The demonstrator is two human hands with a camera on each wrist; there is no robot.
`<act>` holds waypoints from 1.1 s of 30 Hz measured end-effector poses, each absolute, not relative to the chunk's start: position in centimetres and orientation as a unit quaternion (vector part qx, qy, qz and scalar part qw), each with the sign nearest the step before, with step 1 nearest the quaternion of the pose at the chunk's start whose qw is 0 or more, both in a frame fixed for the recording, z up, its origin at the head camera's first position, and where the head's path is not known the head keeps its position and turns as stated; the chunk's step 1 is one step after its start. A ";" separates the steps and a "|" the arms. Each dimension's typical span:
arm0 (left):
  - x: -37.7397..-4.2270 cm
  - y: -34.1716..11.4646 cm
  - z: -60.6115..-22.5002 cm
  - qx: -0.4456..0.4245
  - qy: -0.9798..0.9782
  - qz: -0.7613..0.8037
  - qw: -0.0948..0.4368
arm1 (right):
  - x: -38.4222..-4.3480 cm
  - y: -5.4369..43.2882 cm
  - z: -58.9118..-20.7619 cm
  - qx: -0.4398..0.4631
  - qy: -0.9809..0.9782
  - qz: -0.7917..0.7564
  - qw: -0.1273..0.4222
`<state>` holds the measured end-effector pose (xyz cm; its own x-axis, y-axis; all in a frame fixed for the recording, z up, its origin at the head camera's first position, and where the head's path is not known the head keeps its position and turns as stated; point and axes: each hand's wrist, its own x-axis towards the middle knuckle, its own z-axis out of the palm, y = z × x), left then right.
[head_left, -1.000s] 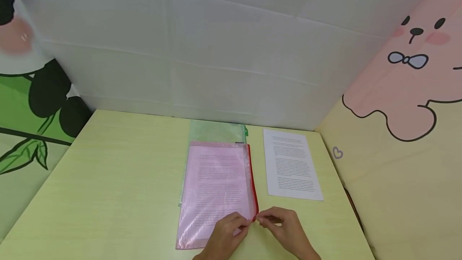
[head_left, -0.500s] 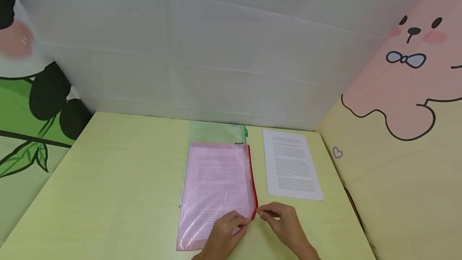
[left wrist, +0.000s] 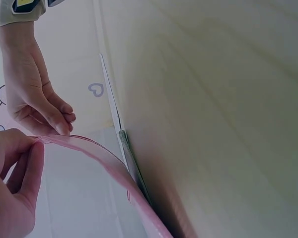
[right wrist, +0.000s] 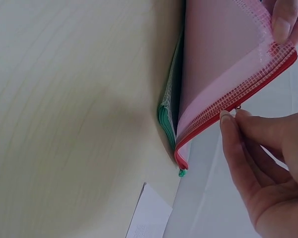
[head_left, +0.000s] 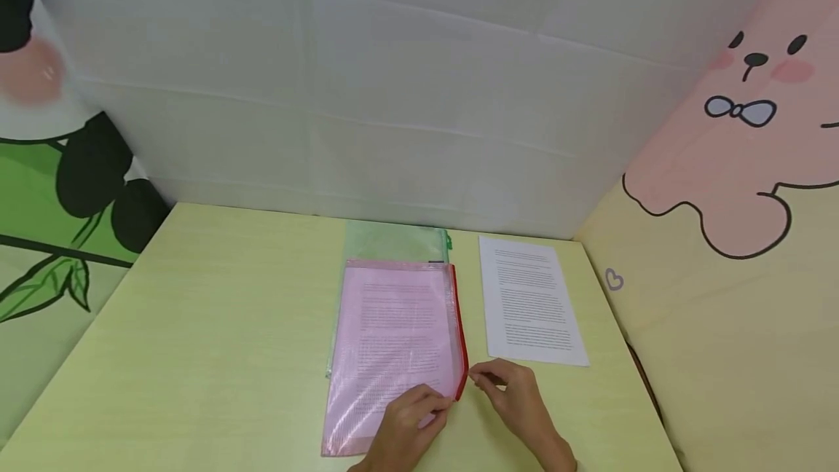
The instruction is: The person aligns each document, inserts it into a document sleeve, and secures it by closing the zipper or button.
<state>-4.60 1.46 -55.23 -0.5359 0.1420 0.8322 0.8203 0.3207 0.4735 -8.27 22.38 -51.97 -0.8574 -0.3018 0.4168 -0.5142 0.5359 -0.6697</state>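
A pink translucent zip document pouch [head_left: 393, 326] lies on the table with a printed sheet visible inside. Its red zipper [head_left: 462, 333] runs down the right edge. My left hand [head_left: 409, 425] pinches the pouch's near right corner, lifting it off the table, as the left wrist view shows. Between thumb and forefinger, my right hand [right wrist: 273, 163] holds the small zipper pull [right wrist: 238, 107], a short way along the zipper from that corner. A green zip pouch [head_left: 396, 240] lies partly beneath the pink one, mostly hidden.
To the right lies a loose printed sheet of paper [head_left: 531, 301]. The pale yellow table [head_left: 216, 341] meets a white backdrop [head_left: 426, 93] at the back. Cartoon-printed panels stand at both sides.
My right hand has moved away from me along the red zipper, from the near corner, with the zipper pull between its fingers. The left hand stays at the corner.
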 end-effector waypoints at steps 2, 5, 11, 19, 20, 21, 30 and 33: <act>-4.6 1.4 -55.2 -0.329 -0.731 -0.484 0.351 | -8.5 22.3 -52.1 0.240 -0.867 0.416 0.130; -4.6 1.3 -55.3 -0.328 -0.728 -0.488 0.354 | -8.9 22.2 -52.3 0.243 -0.869 0.411 0.130; -4.5 1.2 -55.0 -0.327 -0.726 -0.488 0.357 | -9.7 22.2 -52.7 0.239 -0.878 0.392 0.131; -4.5 1.0 -54.8 -0.331 -0.726 -0.477 0.369 | -10.8 22.1 -53.1 0.245 -0.881 0.377 0.147; -4.5 1.0 -54.8 -0.332 -0.726 -0.476 0.371 | -10.9 22.1 -53.2 0.248 -0.882 0.372 0.151; -4.5 1.0 -54.8 -0.332 -0.726 -0.474 0.372 | -11.1 22.1 -53.3 0.249 -0.882 0.368 0.154; -4.4 0.9 -54.8 -0.339 -0.721 -0.465 0.385 | -12.5 22.2 -53.9 0.237 -0.894 0.344 0.161; -4.5 0.9 -54.8 -0.346 -0.716 -0.462 0.392 | -13.1 22.3 -54.1 0.235 -0.895 0.340 0.167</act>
<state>-4.45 0.91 -54.83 -0.4534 0.1338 0.8812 0.8582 0.3324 0.3911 -13.06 22.35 -54.14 -0.8338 -0.3062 0.4594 -0.5339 0.6588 -0.5300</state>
